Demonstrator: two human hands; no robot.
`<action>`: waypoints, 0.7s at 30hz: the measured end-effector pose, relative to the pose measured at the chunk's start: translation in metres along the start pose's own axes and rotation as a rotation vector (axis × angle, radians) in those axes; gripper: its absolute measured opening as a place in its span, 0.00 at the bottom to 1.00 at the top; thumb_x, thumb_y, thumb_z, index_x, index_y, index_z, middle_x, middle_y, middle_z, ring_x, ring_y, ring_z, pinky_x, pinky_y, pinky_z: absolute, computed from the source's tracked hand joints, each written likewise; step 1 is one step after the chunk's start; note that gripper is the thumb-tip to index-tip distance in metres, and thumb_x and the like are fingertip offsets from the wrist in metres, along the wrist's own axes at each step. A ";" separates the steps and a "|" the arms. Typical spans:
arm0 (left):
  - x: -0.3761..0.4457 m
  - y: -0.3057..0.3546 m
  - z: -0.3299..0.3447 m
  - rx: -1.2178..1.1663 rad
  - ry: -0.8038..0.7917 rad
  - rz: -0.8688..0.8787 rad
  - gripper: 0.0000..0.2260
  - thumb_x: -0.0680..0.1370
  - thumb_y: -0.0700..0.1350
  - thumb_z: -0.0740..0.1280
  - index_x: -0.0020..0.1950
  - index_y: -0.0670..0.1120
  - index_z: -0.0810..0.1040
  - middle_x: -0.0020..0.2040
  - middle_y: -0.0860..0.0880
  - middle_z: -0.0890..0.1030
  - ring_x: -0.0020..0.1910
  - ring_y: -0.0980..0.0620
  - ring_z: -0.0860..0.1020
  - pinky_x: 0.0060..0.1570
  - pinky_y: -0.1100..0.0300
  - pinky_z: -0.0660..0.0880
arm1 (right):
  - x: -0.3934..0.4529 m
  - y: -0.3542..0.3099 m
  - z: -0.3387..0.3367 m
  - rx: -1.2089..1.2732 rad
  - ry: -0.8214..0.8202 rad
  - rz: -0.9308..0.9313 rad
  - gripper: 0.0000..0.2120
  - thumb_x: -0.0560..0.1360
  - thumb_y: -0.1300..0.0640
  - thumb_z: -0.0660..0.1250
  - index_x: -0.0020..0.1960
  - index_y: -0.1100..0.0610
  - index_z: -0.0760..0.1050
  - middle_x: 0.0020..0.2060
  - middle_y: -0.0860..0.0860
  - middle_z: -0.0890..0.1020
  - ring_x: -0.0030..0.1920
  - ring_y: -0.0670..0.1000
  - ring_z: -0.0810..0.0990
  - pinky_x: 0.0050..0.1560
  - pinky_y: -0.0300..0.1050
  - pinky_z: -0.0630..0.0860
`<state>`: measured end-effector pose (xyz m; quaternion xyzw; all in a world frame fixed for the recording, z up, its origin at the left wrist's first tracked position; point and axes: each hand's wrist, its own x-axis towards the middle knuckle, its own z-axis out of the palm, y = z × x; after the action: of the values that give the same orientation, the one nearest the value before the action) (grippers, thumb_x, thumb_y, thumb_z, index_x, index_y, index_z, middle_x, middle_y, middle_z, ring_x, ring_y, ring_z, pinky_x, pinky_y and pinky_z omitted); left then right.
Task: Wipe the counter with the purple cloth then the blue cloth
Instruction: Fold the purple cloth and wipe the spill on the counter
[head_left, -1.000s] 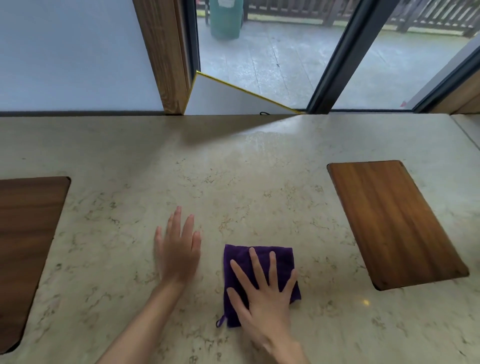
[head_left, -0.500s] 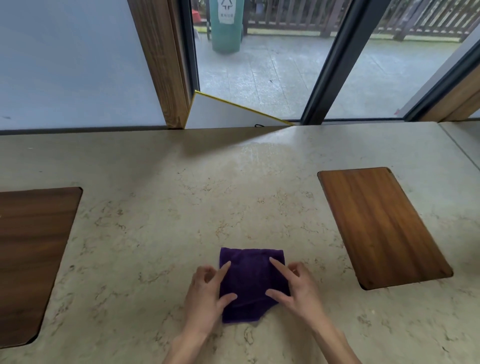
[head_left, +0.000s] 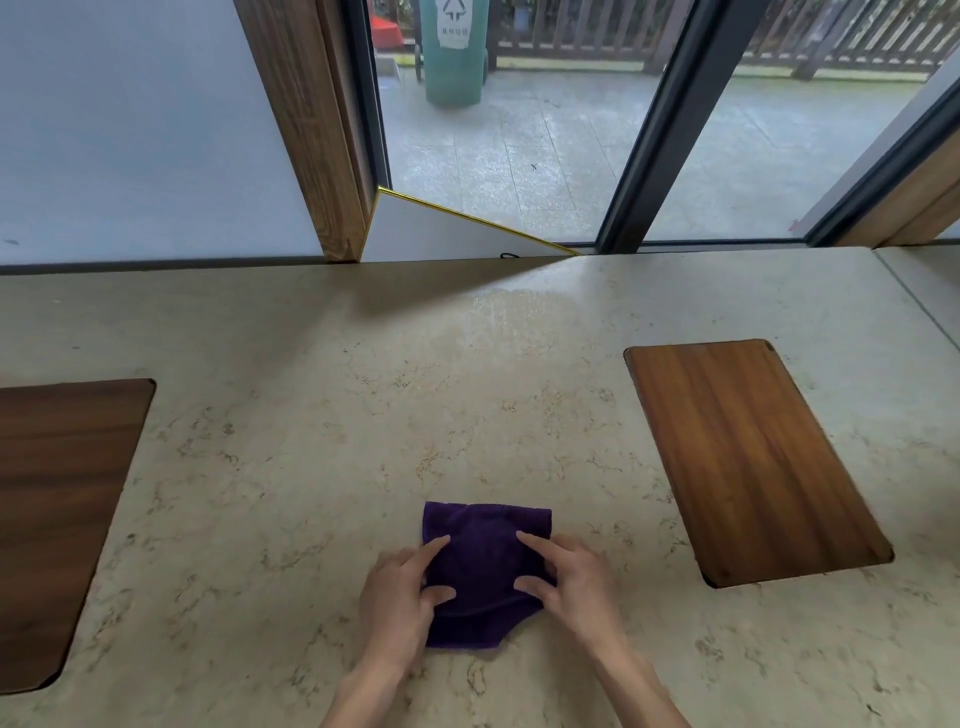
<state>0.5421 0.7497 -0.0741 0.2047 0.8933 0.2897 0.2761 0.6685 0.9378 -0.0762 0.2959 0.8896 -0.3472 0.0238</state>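
Purple cloth (head_left: 485, 566) sits on the near-centre of the counter (head_left: 311, 467), bunched and folded, no longer lying as a flat square. A second ago the right hand alone pressed flat on it with fingers spread, while the left hand rested open on bare stone to its left. Now both hands are on the cloth. Left hand (head_left: 397, 592) pinches the cloth's left edge between thumb and forefinger; right hand (head_left: 574, 582) does the same on the right edge. Fingers curled, cloth gathered between them, near edge puckered. Neither hand is flat any more.

Judgement: the flat-palm wiping pass looks paused; the hands seem to be refolding or regripping the cloth, either for another pass or to finish with it. Purple stage probably late, not confirmed done.

Blue cloth: not in view anywhere, so the second stage has not begun and the cloth needs finding first.

Further out, a wooden board (head_left: 748, 457) lies on the right, well apart from the cloth; a darker wooden board (head_left: 57, 514) lies at the left edge. A sheen patch shows on the far-centre stone; cannot tell if wet or just glare. Beyond the counter, window (head_left: 519, 130) and a green bin (head_left: 454, 52) outside.
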 end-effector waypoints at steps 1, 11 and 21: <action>0.000 0.000 0.001 -0.006 0.018 0.000 0.24 0.75 0.49 0.72 0.70 0.60 0.74 0.44 0.59 0.77 0.53 0.56 0.71 0.50 0.63 0.68 | 0.000 0.000 0.001 -0.005 0.029 -0.009 0.24 0.70 0.45 0.76 0.65 0.43 0.78 0.38 0.34 0.71 0.44 0.42 0.71 0.48 0.42 0.69; 0.014 0.014 -0.004 0.047 0.233 -0.001 0.08 0.74 0.52 0.73 0.52 0.57 0.84 0.41 0.61 0.72 0.50 0.54 0.71 0.51 0.57 0.70 | 0.009 -0.008 0.003 -0.094 0.247 -0.042 0.08 0.68 0.53 0.79 0.47 0.49 0.85 0.41 0.44 0.70 0.45 0.49 0.69 0.46 0.45 0.69; 0.002 0.011 -0.010 0.072 0.272 0.120 0.10 0.70 0.44 0.77 0.50 0.46 0.84 0.50 0.49 0.75 0.54 0.47 0.71 0.51 0.54 0.72 | 0.014 -0.004 -0.011 0.015 0.110 -0.069 0.07 0.72 0.53 0.75 0.49 0.51 0.81 0.52 0.47 0.67 0.55 0.48 0.63 0.60 0.47 0.69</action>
<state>0.5372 0.7548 -0.0609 0.2263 0.9185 0.2985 0.1270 0.6566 0.9502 -0.0690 0.2837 0.8966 -0.3377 -0.0393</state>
